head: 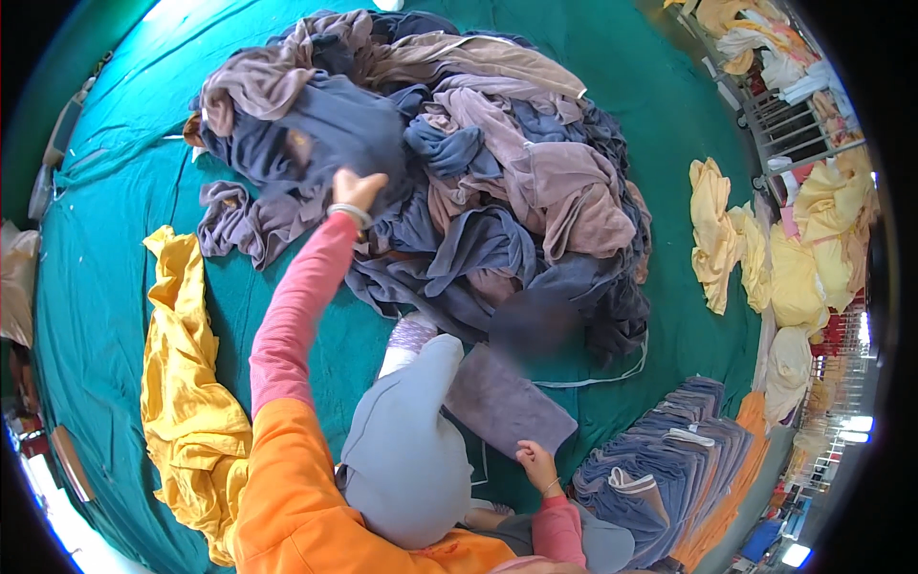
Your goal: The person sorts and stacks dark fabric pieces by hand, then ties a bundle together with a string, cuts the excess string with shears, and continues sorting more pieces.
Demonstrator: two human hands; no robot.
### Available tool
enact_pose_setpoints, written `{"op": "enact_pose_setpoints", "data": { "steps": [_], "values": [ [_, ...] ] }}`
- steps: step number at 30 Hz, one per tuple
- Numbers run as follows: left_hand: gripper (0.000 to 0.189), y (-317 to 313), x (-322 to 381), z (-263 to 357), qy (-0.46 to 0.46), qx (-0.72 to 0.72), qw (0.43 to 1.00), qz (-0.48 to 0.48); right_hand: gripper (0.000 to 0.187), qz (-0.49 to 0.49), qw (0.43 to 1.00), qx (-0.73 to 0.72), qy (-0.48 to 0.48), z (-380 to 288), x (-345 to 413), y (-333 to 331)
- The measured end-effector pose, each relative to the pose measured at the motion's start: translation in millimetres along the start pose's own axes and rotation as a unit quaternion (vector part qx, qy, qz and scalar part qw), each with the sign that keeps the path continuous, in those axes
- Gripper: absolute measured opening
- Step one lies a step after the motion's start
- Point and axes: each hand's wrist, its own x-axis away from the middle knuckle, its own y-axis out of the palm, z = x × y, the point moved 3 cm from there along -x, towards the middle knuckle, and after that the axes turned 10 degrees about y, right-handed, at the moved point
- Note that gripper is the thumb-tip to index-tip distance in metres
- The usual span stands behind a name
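My left hand [358,189], with a pale bangle at the wrist, reaches over a large heap of crumpled cloths. It is at a blue-grey cloth [337,115] that is partly blurred; whether the fingers grip it I cannot tell. Close to my bent knee lies a flat, folded grey-purple cloth [513,402] on the green floor sheet [280,430]. At its near corner is my right hand [539,466], fingers curled, seemingly touching the edge. Mauve cloths [574,179] and a brownish cloth [473,57] are tangled among the blue-grey ones in the heap.
A leaning row of folded blue-grey and mauve cloths [652,466] lies on the right, beside an orange cloth [724,488]. Yellow fabric [190,402] stretches along my left. Pale yellow cloths [710,237] and a metal rack [789,129] stand farther right. A white cord [602,382] trails from the heap.
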Motion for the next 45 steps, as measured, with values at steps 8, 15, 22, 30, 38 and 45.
{"op": "enact_pose_setpoints", "data": {
  "steps": [8,15,22,30,38,45],
  "values": [
    [0.051,144,63,155,0.089,-0.099,0.937,-0.323,0.024,0.096,0.993,0.038,-0.063,-14,25,-16],
    [0.053,175,77,152,0.095,-0.336,0.817,-0.459,0.025,0.092,0.987,0.073,-0.11,-17,43,-20],
    [0.036,146,64,301,0.424,-0.132,0.827,-0.345,0.03,0.163,0.963,0.082,-0.196,-43,54,-27],
    [0.038,92,199,476,0.427,0.115,0.717,-0.54,0.081,0.417,0.854,-0.117,-0.288,-106,101,-102],
    [0.025,61,262,464,0.131,0.149,0.665,-0.72,0.04,0.288,0.853,-0.309,-0.306,-79,109,-129],
    [0.036,17,283,457,-0.007,0.29,0.571,-0.768,0.04,-0.12,0.662,-0.681,-0.29,-131,197,-137]
  ]
}}
